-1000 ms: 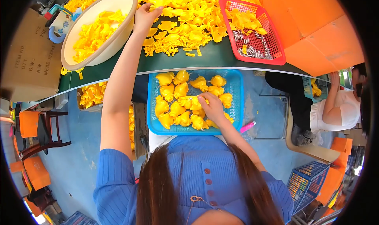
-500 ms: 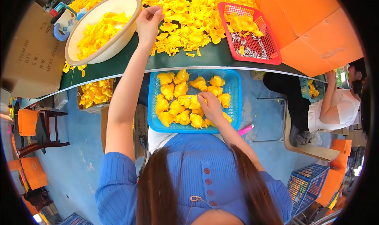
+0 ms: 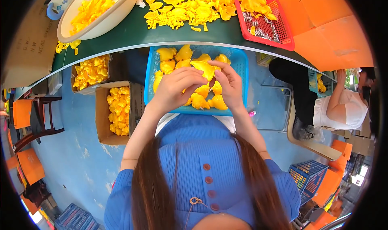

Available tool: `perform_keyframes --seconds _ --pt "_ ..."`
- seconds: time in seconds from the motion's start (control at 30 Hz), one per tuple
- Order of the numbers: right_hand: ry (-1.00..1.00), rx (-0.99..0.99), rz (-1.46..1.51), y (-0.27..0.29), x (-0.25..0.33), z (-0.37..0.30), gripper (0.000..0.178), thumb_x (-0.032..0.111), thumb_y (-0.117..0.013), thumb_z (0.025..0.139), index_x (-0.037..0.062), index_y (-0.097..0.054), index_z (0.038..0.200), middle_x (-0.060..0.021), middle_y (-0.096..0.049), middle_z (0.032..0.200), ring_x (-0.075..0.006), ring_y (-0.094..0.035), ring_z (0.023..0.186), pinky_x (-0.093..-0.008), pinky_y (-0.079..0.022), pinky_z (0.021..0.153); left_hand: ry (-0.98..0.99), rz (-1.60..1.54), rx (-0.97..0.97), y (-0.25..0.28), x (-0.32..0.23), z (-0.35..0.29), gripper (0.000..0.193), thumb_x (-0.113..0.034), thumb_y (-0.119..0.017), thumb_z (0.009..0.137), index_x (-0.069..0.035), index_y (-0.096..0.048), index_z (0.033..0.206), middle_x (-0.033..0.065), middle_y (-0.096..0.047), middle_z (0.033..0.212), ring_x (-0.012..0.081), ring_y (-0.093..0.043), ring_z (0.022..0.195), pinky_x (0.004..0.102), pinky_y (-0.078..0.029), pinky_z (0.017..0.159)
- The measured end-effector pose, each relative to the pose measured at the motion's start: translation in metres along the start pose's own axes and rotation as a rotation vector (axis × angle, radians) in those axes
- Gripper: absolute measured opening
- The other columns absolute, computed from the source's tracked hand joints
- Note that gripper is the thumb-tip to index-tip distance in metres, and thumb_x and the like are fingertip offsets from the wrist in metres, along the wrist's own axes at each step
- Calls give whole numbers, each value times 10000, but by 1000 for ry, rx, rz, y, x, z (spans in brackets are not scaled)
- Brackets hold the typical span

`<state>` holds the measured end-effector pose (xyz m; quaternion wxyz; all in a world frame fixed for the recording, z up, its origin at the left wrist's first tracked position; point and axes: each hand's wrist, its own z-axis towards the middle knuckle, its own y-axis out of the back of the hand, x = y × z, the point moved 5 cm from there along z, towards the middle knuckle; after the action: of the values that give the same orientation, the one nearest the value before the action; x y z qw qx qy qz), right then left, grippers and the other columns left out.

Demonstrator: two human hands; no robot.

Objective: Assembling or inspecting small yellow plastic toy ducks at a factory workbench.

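Over a blue plastic basket on my lap, my two hands meet around a yellow plastic piece. It is a curved, shell-like part. My right hand pinches its right end between thumb and fingers. Close against its left side, my left hand has its fingertips pressed together; whatever they hold is hidden. Rounded yellow plastic figures fill much of the basket, partly covered by my hands.
A dark green table bears loose yellow parts, a cream basin and a red basket with small metal cylinders. Cardboard boxes of yellow pieces stand at left. Another person sits at right.
My left hand has come down from the table to the basket. My right hand has lifted a yellow piece from among the figures. The view has shifted, showing less of the table.
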<state>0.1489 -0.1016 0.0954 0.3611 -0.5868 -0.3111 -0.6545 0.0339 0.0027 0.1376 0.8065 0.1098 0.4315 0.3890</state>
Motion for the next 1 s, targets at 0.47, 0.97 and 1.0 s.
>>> perform_keyframes --seconds 0.47,0.97,1.0 --pt "-80 -7 385 -26 3 -15 224 98 -533 900 -3 -482 1093 -103 -631 808 -141 -607 684 -242 -482 645 331 -832 -366 -27 17 -28 798 -59 -645 806 -115 -154 1433 134 -346 1368 239 -373 1254 373 -393 983" --pt "565 -228 -903 16 1 79 270 216 -585 861 35 -587 1061 -99 -604 1085 -211 -558 976 -304 -411 849 554 -1244 -404 -17 30 -39 639 -267 -604 864 2 -297 1354 187 -419 1331 209 -555 1064 320 -419 960" --pt "569 -224 -902 15 -2 83 270 216 -585 861 35 -587 1061 -99 -604 1085 -211 -558 976 -304 -411 849 551 -1242 -409 -15 31 -39 639 -267 -604 864 2 -297 1354 187 -419 1331 209 -555 1064 320 -419 960"
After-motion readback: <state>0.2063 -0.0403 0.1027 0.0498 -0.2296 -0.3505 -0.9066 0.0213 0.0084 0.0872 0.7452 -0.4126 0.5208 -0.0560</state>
